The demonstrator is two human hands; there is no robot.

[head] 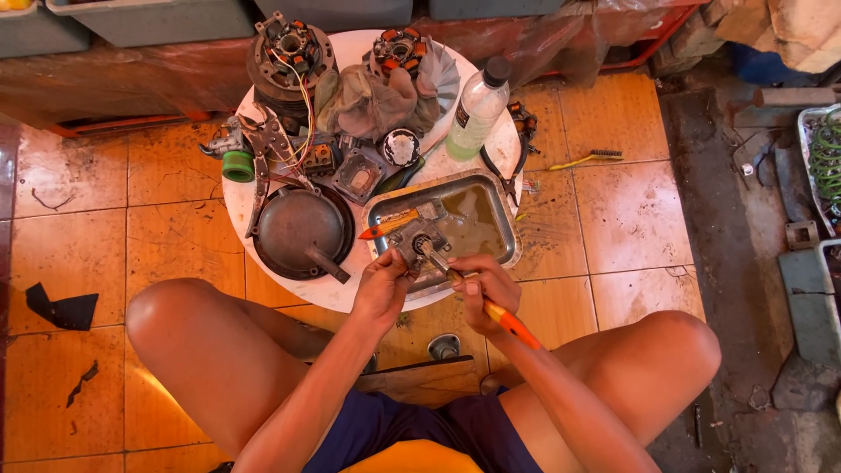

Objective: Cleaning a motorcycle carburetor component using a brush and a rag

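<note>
My left hand (383, 285) grips a small grey metal engine part (410, 238) over the near end of a steel tray (491, 188) that holds murky brown liquid. My right hand (484, 287) holds an orange-handled brush (512, 326) whose head touches the part. A second orange-handled tool (387, 225) lies across the tray's left rim. The tray rests on a round white table (289, 285) between my bare knees.
The table also carries a dark round cover (302, 232), two wound stators (289, 48), a grey rag (372, 101), locking pliers (263, 162) and a clear bottle (477, 109). A yellow wire brush (591, 159) lies on the tiled floor. Bins stand behind.
</note>
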